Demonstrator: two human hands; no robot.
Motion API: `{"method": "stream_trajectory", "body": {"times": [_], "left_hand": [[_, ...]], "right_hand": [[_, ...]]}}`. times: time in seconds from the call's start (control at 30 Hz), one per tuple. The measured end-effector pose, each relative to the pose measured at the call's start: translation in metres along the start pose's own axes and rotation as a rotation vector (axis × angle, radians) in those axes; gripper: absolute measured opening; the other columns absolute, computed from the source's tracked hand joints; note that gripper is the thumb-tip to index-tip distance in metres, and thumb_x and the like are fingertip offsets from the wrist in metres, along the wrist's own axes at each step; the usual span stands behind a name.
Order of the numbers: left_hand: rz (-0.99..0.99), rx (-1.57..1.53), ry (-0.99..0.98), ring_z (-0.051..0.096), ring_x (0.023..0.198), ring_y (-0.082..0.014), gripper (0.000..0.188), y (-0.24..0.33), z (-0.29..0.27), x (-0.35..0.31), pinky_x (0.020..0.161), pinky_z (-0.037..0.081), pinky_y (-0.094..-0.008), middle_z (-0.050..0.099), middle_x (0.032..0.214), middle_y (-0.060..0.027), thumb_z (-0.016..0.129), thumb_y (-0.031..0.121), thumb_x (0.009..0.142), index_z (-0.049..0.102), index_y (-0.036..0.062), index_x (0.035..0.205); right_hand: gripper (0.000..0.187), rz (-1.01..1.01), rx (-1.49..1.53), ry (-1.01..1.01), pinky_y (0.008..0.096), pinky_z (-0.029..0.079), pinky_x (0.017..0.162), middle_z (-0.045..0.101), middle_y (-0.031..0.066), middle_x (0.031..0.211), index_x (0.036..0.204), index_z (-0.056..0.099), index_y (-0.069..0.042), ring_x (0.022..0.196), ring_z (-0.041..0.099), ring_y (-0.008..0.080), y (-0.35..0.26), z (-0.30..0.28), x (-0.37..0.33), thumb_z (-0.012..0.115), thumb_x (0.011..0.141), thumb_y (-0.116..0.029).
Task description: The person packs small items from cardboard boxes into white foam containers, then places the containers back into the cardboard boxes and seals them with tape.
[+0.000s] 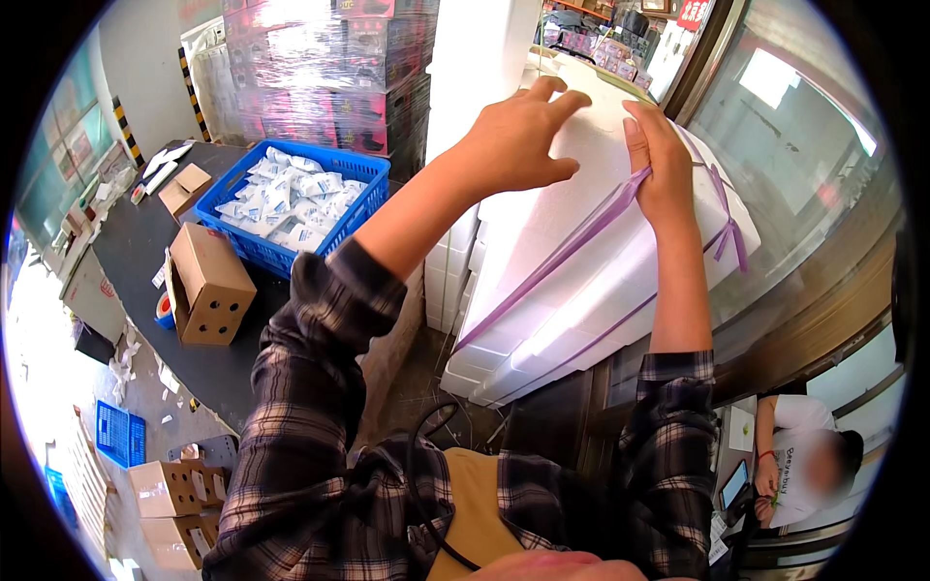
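A tall stack of white foam boxes (557, 261) stands in front of me, bound with a purple strap (552, 261). My right hand (666, 169) is closed on the strap near the top right edge of the stack. There the strap is pulled up off the white surface. Above the upper part of the stack, my left hand (523, 140) has its fingers spread and holds nothing. On the stack's right side hangs a knotted purple strap end (731, 232).
Left of me, a dark table (136, 252) bears a blue crate (237, 254) full of white packets and an open cardboard box (215, 290). Behind stand film-wrapped cartons (329, 87). A glass door (804, 126) is close on the right; a seated person (799, 455) is at lower right.
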State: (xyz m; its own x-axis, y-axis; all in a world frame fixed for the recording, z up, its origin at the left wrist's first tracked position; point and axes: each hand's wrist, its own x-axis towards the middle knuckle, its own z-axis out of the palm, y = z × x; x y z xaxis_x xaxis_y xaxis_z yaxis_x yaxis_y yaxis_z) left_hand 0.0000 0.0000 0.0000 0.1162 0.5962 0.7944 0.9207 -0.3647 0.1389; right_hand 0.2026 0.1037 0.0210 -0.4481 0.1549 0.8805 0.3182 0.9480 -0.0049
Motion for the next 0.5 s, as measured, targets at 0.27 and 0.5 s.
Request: {"method": "stream_trajectory", "body": {"times": [0.27,0.5], "left_hand": [[-0.046,-0.035,0.019,0.067,0.104,-0.0379,0.052,-0.021,-0.002,0.035,0.095,0.053,-0.0490,0.060,0.127,-0.0187,0.076,0.019,0.078,0.057,0.0114,0.126],[-0.072,-0.471,0.350,0.065,0.109,-0.0218,0.057,-0.057,-0.182,-0.046,0.088,0.056,-0.0360,0.064,0.124,-0.0171,0.073,0.023,0.080,0.057,0.0006,0.131]], "right_hand": [[0.029,0.123,-0.109,-0.074,0.0351,0.049,0.093,0.066,0.0138,0.107,0.112,0.066,-0.001,0.102,0.064,0.0310,-0.013,-0.108,-0.066,0.072,0.085,0.004],[0.058,-0.038,0.178,-0.036,0.0506,0.030,0.122,0.052,0.0246,0.150,0.141,0.056,0.003,0.145,0.045,0.0359,-0.068,-0.110,-0.091,0.047,0.083,-0.001]]}}
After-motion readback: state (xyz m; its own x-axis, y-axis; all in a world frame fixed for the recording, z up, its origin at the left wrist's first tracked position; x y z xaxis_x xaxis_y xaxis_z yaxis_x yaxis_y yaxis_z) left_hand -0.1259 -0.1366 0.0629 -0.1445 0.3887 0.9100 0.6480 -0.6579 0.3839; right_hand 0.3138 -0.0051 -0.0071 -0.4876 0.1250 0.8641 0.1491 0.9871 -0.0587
